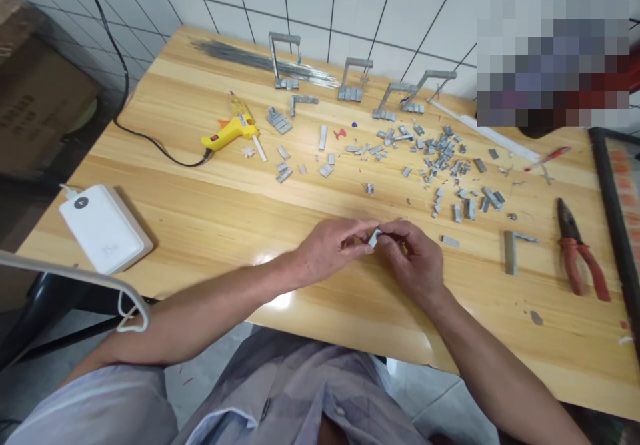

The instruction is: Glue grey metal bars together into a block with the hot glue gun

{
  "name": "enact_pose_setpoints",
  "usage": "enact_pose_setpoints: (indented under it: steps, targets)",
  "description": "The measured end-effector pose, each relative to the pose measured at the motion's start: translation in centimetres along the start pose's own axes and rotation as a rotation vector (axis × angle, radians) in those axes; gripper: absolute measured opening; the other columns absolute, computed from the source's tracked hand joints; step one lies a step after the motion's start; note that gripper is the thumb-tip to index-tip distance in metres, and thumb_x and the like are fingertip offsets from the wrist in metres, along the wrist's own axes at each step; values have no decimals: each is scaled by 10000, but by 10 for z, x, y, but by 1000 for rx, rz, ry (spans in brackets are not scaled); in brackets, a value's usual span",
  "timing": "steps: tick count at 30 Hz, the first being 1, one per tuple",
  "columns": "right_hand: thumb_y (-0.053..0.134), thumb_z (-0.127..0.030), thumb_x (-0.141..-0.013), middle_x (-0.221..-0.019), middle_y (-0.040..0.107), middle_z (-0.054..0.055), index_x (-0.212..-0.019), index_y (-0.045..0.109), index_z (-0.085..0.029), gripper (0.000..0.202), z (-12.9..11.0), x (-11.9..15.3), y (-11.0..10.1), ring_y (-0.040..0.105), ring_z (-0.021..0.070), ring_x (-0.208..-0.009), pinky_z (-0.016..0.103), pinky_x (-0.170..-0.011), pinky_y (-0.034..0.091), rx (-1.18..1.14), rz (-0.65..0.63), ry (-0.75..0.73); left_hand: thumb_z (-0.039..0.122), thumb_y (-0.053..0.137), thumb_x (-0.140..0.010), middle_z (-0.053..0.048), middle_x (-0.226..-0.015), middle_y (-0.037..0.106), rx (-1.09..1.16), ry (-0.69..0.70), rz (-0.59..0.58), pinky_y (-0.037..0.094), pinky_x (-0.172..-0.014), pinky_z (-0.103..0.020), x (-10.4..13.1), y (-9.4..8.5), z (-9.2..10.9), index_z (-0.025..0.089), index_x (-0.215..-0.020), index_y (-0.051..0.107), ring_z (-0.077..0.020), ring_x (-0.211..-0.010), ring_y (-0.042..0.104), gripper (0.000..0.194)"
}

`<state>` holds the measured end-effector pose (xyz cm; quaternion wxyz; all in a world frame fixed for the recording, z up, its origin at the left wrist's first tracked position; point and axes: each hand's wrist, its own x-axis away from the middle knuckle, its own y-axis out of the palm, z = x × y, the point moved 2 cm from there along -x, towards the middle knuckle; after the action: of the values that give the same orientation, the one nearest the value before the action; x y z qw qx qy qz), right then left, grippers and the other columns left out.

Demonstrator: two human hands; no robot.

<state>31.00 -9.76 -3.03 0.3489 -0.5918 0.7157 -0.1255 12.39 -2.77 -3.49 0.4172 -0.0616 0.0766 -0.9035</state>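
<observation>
A small grey metal piece [374, 237] is pinched between my two hands above the front middle of the table. My left hand [333, 248] grips its left side with thumb and fingers. From the right, my right hand [413, 255] closes on the same piece, its fingertips covering part of it. Many small grey pieces [443, 151] lie scattered beyond my hands, and a flat grey strip [450, 240] rests just right of my right hand.
On the wooden table [200, 218] are a yellow glue gun [230, 133], a white power bank [106, 228], red-handled pliers [575, 251], an L-shaped piece [511, 253] and thin wires [240, 57]. Several upright grey frames, one at the back [285, 37], stand near the tiled wall.
</observation>
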Motion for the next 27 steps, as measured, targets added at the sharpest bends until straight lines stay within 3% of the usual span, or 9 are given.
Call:
enact_pose_setpoints:
  steps: [9, 19, 27]
  targets:
    - [714, -304, -977, -1095, 764, 79, -1335, 594, -264, 380, -7, -3, -3, 729, 212, -873, 364, -744, 603, 83, -129, -184, 229, 713, -884, -14, -938, 783, 39, -44, 5, 519, -684, -222, 3, -3, 4, 193, -1266, 705, -113, -715, 657, 384]
    - [681, -255, -992, -1065, 766, 82, -1280, 597, -242, 300, -5, -2, -1, 736, 215, -862, 362, -748, 604, 207, -83, -294, 380, 654, -947, -72, -1046, 798, 78, -27, -23, 520, -733, -265, 2, -4, 0, 174, -1233, 687, -172, -883, 732, 353]
    - [671, -204, -934, -1083, 760, 97, -1228, 595, -236, 305, -2, -6, 4, 716, 262, -945, 411, -807, 591, 240, -91, -370, 410, 702, -915, -23, -850, 772, 30, 15, -1, 461, -679, -256, -3, -4, -6, 165, -1117, 693, -138, -737, 681, 318]
